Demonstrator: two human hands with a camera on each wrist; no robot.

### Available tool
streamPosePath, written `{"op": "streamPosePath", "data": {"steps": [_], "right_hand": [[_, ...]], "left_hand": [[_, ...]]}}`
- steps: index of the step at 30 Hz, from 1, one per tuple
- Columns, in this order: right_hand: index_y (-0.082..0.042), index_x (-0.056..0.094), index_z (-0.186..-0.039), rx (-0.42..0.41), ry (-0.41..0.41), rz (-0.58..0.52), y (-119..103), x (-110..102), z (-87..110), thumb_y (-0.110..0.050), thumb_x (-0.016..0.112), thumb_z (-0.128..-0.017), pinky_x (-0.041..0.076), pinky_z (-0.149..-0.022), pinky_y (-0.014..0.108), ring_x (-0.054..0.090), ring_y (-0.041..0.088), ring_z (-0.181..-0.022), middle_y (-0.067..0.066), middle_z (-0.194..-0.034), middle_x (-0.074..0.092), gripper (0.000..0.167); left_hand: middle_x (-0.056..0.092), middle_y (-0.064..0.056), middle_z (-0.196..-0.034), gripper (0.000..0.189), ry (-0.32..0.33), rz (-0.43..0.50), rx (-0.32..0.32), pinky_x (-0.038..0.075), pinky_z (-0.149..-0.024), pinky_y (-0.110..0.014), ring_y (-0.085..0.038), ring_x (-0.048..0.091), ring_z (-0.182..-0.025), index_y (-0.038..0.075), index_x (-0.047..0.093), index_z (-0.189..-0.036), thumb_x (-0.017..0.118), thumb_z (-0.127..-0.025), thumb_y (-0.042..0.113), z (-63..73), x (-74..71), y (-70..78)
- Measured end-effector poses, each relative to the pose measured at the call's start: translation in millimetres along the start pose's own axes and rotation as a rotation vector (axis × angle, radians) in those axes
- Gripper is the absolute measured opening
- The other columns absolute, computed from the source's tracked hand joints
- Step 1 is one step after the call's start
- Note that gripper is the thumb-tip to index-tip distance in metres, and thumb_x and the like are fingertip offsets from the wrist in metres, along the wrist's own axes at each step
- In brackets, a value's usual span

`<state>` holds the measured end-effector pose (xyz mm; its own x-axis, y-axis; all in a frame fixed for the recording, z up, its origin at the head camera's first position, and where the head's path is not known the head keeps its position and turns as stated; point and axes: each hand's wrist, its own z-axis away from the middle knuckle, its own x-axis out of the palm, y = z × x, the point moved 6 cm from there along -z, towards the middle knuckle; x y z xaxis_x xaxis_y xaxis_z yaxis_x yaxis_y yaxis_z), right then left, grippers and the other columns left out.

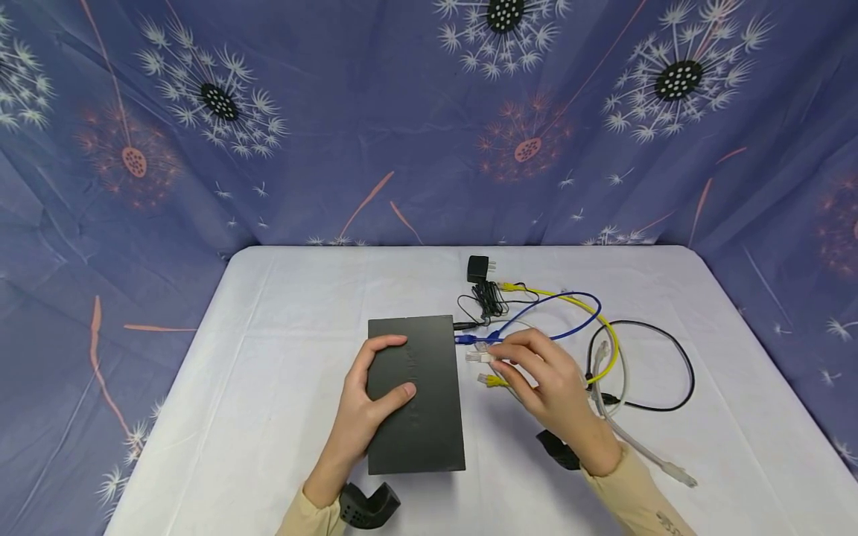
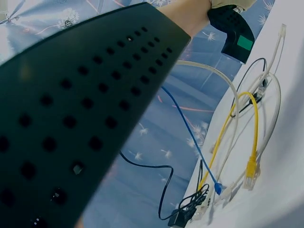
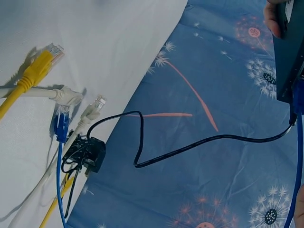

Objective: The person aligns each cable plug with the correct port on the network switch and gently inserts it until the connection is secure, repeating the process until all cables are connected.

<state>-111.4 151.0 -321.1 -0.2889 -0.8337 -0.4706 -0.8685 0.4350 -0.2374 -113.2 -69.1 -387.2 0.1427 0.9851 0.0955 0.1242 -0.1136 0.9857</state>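
Observation:
My left hand [image 1: 362, 398] grips a black network switch [image 1: 429, 417], thumb on its top and index finger along its left side. It is held above the table; its perforated underside [image 2: 104, 104] fills much of the left wrist view. My right hand [image 1: 553, 383] pinches a whitish network cable's clear plug [image 1: 478, 357] just off the switch's right side. A blue cable's plug [image 1: 465, 339] is at that side, beside the black power plug [image 1: 464, 325]. In the right wrist view, the blue cable [image 3: 299, 156] hangs from the switch; only an edge of the right hand shows.
A black power adapter [image 1: 478, 269] with bundled cord lies toward the back. Yellow cable [image 1: 613, 342], black cable [image 1: 690, 365] and grey cable [image 1: 637, 447] loop across the right of the white table [image 1: 268, 357]. A patterned curtain [image 1: 375, 134] hangs behind.

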Motion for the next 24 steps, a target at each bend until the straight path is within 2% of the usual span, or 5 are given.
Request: {"op": "streamPosePath", "data": {"steps": [16, 24], "right_hand": [[-0.003, 0.074, -0.090, 0.003, 0.010, 0.074, -0.7, 5.4, 1.2, -0.020, 0.060, -0.096, 0.041, -0.057, 0.024, 0.055, 0.016, -0.067, 0.006, -0.085, 0.063, 0.023], [-0.003, 0.074, -0.090, 0.014, 0.013, 0.075, -0.7, 6.6, 1.1, -0.020, 0.060, -0.096, 0.043, -0.059, 0.025, 0.057, 0.018, -0.069, 0.006, -0.085, 0.064, 0.023]], "left_hand": [[0.046, -0.010, -0.129, 0.054, -0.025, 0.014, -0.010, 0.037, -0.087, -0.048, -0.034, 0.046, -0.109, 0.020, 0.053, -0.130, 0.070, -0.081, 0.005, 0.7, 4.5, -0.5], [0.046, -0.011, -0.128, 0.054, -0.032, 0.020, -0.010, 0.038, -0.087, -0.048, -0.035, 0.047, -0.108, 0.020, 0.052, -0.130, 0.069, -0.081, 0.005, 0.6, 5.8, -1.1]]}}
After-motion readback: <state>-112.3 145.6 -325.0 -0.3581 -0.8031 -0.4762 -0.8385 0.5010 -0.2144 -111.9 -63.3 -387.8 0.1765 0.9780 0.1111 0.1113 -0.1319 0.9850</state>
